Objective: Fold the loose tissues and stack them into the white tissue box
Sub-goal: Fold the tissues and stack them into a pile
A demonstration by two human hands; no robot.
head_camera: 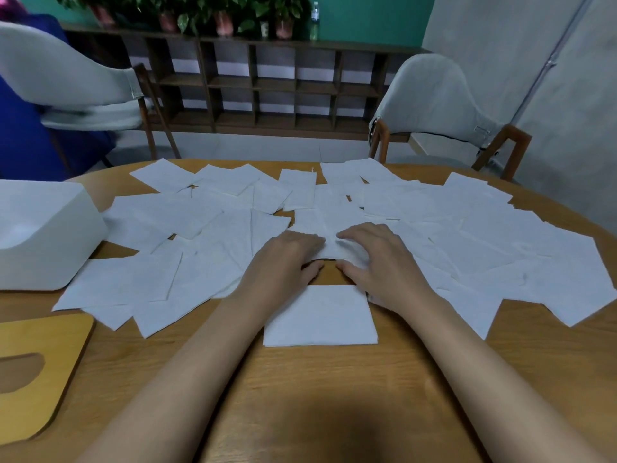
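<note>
The white box (50, 235) sits at 9 o'clock on the worktop (300, 396); its contents cannot be told. A slotted wooden lid (36, 372) lies at 8. Loose tissues (467, 242) spread from 10 to 3. At centre, the left hand (287, 259) and right hand (377, 262) pinch one tissue (329, 243) with curled fingers; a folded tissue (320, 315) lies at 6.

Wht tissues (500, 248), wht box (43, 235), tan wood lid (40, 362) & table (334, 396)
</note>
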